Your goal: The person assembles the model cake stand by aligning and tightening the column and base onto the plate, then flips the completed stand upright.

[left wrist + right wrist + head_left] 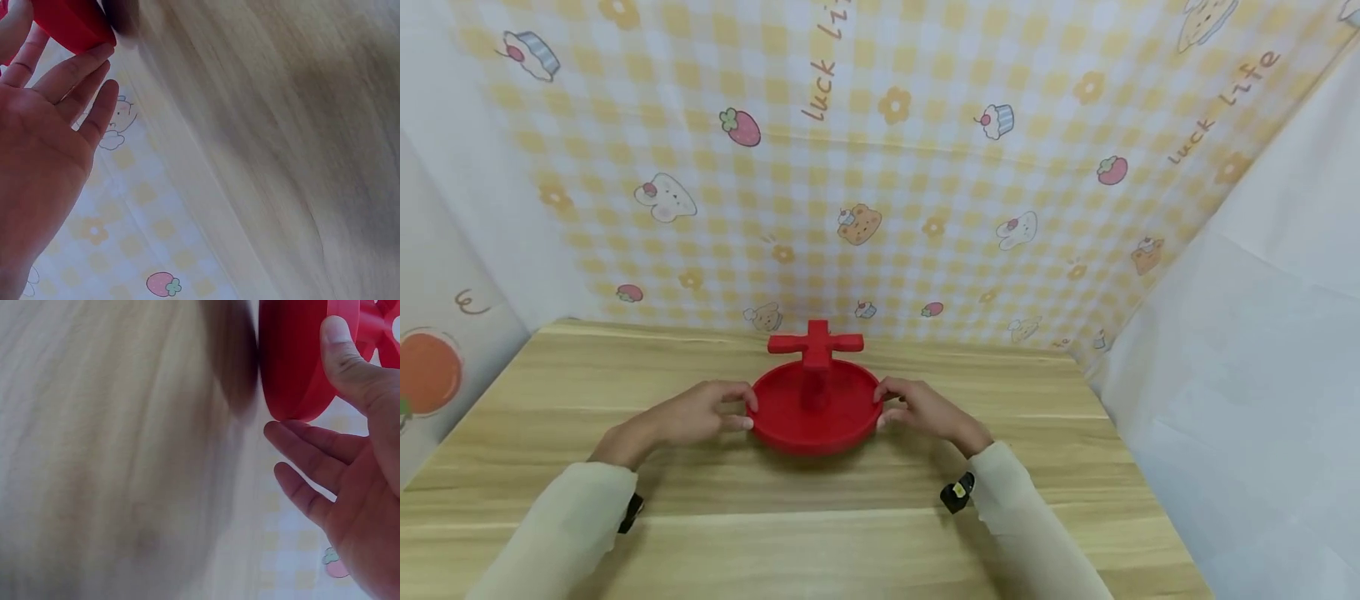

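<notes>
A shallow red round dish (781, 404), with a central post (815, 390) topped by a red cross-shaped piece (817, 342), is upright at the middle of the table's far half. My left hand (696, 410) grips its left rim between thumb and fingers. On the opposite side my right hand (925, 408) holds the right rim the same way. The left wrist view shows fingertips against the outside of the red dish (78, 28). In the right wrist view the thumb lies on the rim of the dish (290, 362), with fingertips at its side; its base is close over the wood.
The wood-grain table (820, 542) reaches back to a yellow checked cloth (895, 183) with cartoon prints, hanging close behind the dish. White sheeting (1240, 358) hangs at the right, and another white cloth (467, 167) at the left. Small black devices (957, 493) sit at both wrists.
</notes>
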`<action>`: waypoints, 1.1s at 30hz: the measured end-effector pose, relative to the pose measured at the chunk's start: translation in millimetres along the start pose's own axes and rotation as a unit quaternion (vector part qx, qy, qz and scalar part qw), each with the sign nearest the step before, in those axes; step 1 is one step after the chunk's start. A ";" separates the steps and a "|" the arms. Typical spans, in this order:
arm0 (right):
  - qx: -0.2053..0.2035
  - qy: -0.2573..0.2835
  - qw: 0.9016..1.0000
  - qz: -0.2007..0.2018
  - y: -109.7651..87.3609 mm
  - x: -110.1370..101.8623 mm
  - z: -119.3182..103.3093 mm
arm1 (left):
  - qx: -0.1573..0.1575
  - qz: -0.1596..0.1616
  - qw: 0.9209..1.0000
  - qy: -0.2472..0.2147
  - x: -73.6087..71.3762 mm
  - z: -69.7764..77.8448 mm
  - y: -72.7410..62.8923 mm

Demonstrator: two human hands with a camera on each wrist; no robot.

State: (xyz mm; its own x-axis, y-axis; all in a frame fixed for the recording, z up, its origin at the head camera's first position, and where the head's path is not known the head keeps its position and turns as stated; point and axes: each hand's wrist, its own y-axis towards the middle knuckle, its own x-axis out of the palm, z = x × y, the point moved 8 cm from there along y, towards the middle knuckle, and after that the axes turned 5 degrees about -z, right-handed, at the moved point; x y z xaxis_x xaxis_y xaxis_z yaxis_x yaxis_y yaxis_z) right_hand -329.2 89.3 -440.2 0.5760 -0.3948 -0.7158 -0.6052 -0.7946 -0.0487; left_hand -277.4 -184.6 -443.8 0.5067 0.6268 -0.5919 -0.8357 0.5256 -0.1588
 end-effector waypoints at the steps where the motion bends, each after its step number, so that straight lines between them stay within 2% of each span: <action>1: -0.002 0.001 1.000 -0.002 0.2 -1.4 -1.3 | 0.002 0.002 1.000 -0.002 -0.9 0.8 0.1; 10: 0.016 0.038 0.999 0.001 -3.7 -11.5 -4.0 | 0.049 0.030 0.998 -0.002 -10.7 15.8 3.6; 17: 0.031 0.058 0.998 0.010 -7.9 -15.2 -4.9 | 0.065 0.036 0.997 -0.009 -14.9 25.8 5.5; 21: 0.040 0.064 0.997 0.025 -8.9 -14.7 -3.8 | 0.065 0.031 0.997 -0.022 -16.2 26.8 6.6; 26: 0.052 0.054 0.995 0.059 -9.6 -19.8 -2.5 | 0.061 0.049 0.997 -0.014 -19.4 30.9 9.1; 33: 0.085 0.055 0.987 0.124 -6.5 -32.2 -1.3 | 0.031 0.076 0.996 -0.017 -20.2 40.1 16.1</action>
State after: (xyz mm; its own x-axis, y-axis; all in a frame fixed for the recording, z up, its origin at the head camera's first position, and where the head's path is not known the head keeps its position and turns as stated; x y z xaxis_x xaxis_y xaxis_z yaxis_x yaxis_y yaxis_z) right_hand -343.1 106.5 -415.9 0.4495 -0.6222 -0.6409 -0.8129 -0.5824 -0.0047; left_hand -292.6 -165.7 -402.7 0.3828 0.7208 -0.5779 -0.8892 0.4572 -0.0187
